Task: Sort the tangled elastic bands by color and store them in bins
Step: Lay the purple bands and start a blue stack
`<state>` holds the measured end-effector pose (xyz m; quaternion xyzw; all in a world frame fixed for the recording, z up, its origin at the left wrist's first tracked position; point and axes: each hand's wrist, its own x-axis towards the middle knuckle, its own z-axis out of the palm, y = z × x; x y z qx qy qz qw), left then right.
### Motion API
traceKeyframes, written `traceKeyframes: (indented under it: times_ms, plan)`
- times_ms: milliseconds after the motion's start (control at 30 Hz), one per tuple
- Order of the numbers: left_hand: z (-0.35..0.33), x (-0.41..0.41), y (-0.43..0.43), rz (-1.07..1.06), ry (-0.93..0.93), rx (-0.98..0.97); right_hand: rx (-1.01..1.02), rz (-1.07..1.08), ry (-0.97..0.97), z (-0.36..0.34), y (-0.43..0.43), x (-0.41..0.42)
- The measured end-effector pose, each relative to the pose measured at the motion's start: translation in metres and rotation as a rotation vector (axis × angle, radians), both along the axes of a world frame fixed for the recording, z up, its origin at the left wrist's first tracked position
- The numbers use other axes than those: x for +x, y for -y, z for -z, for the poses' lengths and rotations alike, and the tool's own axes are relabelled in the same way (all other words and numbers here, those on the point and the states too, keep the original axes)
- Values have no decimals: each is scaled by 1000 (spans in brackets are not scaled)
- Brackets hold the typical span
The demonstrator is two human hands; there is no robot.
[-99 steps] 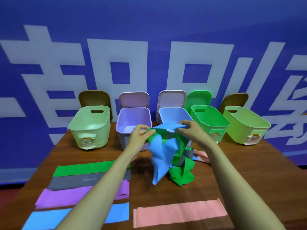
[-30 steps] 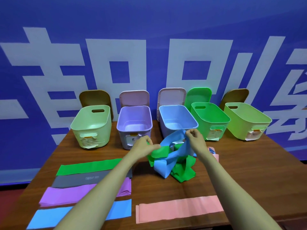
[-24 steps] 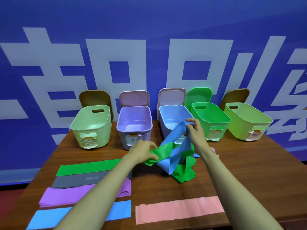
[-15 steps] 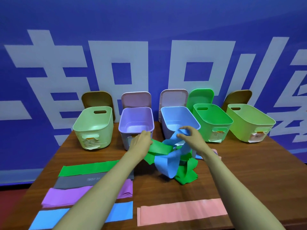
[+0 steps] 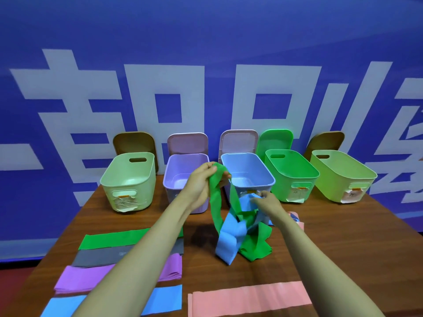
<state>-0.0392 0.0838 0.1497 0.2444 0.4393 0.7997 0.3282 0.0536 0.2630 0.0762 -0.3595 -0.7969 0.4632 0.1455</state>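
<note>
Left hand raised before purple bin and blue bin, fingers curled round green band. Right hand lower, fingers pinching blue band. Bands tangled together, hanging between hands; lower ends seem to touch table, hard to tell. Pink band flat at near edge.

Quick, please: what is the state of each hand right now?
Left hand: closed, gripping the green band.
Right hand: closed, pinching the blue band.
</note>
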Motion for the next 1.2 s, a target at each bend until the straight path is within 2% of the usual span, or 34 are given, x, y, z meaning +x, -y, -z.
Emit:
traceKeyframes:
  times_ms: [100,167,200,233,333,367,400,433,467,533,633,700,767,833,1067,1200]
  plan:
    - [-11,-2,8,66,137,67,64,46,91,5,-4,9]
    - [-12,-1,10,45,82,1,79,61,140,9,-8,12]
    - [-10,-3,9,21,-23,-85,79,69,149,10,-9,13]
    - [-8,-4,9,-3,-196,-227,55,79,150,9,-7,14]
    - [4,-13,8,-90,-989,-933,-97,125,55,12,-6,11]
    - [8,-14,8,-124,-1207,-1083,-123,137,29,11,-5,11]
    - [12,-15,7,-166,-1306,-1120,-130,149,3,10,-4,10]
    - [14,-15,6,-197,-1302,-1058,-137,152,-24,9,-4,9]
    - [17,-16,5,-194,-1215,-935,-132,158,-39,9,-5,9]
    - [16,-11,4,-134,-878,-626,-175,156,-75,11,-7,8]
    - [5,-3,4,-53,-326,-238,-370,148,-171,7,-3,10]
    - [-4,-3,4,-28,-132,-65,-469,114,-219,-1,3,11]
    - [-9,-5,5,-16,-100,-41,-524,98,-278,-6,7,12]
    - [-6,-5,5,-37,-177,-120,-500,124,-286,-3,5,10]
    - [4,-10,2,-143,-209,-95,233,58,197,13,-8,6]
    - [7,-9,4,-79,-199,-113,54,19,-79,9,0,11]
